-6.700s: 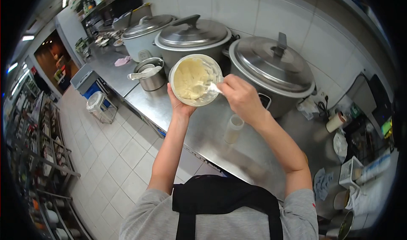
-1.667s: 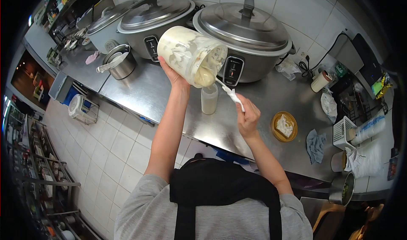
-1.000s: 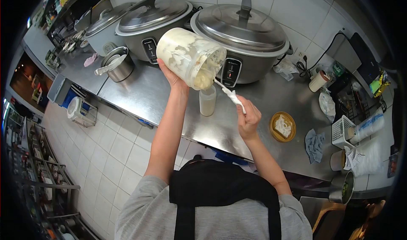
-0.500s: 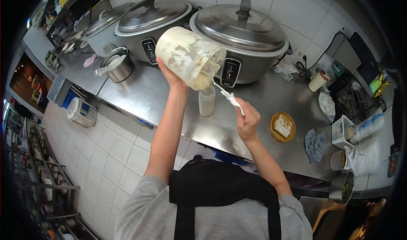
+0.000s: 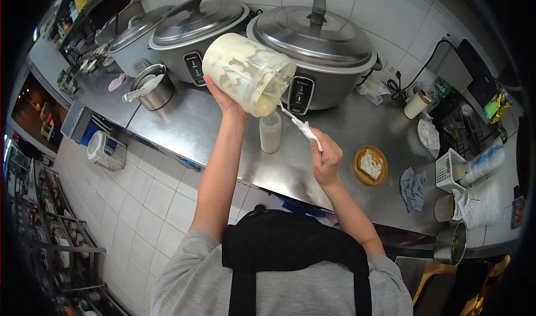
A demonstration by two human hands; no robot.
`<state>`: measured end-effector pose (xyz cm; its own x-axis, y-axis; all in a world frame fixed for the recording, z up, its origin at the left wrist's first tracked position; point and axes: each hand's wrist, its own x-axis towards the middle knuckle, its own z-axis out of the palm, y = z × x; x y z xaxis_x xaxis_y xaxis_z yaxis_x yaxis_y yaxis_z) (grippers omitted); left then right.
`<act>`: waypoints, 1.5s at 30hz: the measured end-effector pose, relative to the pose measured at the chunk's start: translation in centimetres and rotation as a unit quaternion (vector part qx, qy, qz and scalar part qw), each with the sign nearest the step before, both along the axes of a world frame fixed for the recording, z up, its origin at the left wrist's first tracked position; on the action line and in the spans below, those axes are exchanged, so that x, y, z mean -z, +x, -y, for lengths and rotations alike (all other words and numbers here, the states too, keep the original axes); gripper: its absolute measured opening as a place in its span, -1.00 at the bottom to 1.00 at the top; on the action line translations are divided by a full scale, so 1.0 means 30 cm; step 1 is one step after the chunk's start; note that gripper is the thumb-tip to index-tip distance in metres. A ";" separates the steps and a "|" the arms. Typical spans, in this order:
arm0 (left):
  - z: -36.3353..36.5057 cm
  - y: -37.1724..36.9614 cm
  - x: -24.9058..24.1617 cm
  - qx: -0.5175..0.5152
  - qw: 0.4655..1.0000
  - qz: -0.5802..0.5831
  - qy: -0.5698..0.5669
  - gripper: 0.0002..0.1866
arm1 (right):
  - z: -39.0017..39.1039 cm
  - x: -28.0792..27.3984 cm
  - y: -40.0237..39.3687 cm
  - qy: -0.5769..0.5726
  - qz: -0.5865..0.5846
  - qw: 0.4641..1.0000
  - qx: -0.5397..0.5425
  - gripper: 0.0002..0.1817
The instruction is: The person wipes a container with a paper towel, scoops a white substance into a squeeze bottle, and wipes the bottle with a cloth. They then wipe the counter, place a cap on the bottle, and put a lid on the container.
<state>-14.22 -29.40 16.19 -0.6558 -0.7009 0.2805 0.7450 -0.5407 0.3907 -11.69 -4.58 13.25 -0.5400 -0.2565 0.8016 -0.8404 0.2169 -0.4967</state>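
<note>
My left hand (image 5: 224,97) grips a large clear plastic jar (image 5: 231,65) from below, its walls smeared with a creamy off-white sauce. The jar is tipped, with its mouth facing down and right. A clump of the sauce (image 5: 264,105) sits at the lower lip, right above a translucent bottle (image 5: 271,136) that stands upright on the counter with pale contents. My right hand (image 5: 328,158) is closed around the handle end of a spoon-like utensil (image 5: 301,127), white and coated along its length. Its far end reaches into the jar's mouth, where the sauce hides its shape.
Large lidded rice cookers (image 5: 312,42) line the wall behind the jar. A steel pot (image 5: 158,95) stands to the left. On the right are a round yellow-brown dish (image 5: 384,175) with white residue, a blue-grey cloth (image 5: 413,188) and a white plastic basket (image 5: 446,171). The steel counter (image 5: 329,196) ends before my body.
The camera view has shifted slightly. Jar, utensil and both hands keep nearly the same pose over the bottle.
</note>
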 end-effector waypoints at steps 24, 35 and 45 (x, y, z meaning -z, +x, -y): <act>0.010 -0.024 0.044 0.009 1.000 -0.010 0.022 -0.12 | 0.180 -0.068 -0.191 -0.011 -0.105 0.994 0.028 -0.77; 0.013 -0.030 0.045 0.021 0.998 -0.031 0.043 -0.18 | 0.081 0.045 -0.039 -0.106 0.230 0.967 -0.026 -0.78; 0.011 -0.042 0.045 0.022 0.999 -0.028 0.040 -0.17 | 0.039 0.055 0.021 -0.101 0.213 0.971 -0.037 -0.78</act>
<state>-15.46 -29.72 14.83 -0.6715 -0.6928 0.2628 0.7391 -0.6015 0.3031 -11.05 -5.75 11.60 -0.8195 -0.1690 0.5476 -0.5591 0.0260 -0.8287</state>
